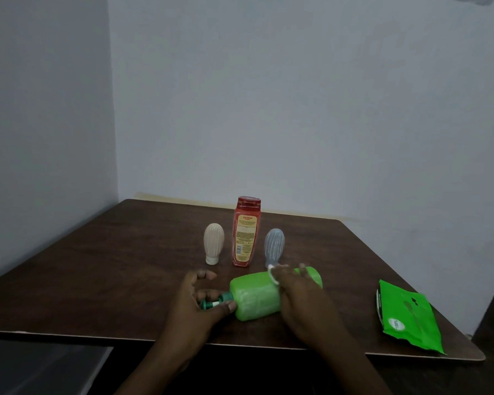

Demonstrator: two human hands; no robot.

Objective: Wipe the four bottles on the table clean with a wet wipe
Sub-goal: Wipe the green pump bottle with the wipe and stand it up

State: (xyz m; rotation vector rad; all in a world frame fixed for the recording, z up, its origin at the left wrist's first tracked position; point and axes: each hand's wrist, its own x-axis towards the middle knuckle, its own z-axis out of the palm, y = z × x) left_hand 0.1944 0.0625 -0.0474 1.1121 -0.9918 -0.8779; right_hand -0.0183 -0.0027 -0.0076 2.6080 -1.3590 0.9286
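A light green bottle lies on its side near the front of the dark wooden table. My left hand pinches its dark green cap. My right hand lies over the bottle's body, pressing a white wet wipe against it; only an edge of the wipe shows. Behind stand three bottles: a beige one on its cap, a red one on its cap, and a pale blue one, its lower end hidden by my right hand.
A green wet-wipe pack lies flat at the table's right front corner. White walls close in behind and to the left. A grey surface sits below the table's front left edge.
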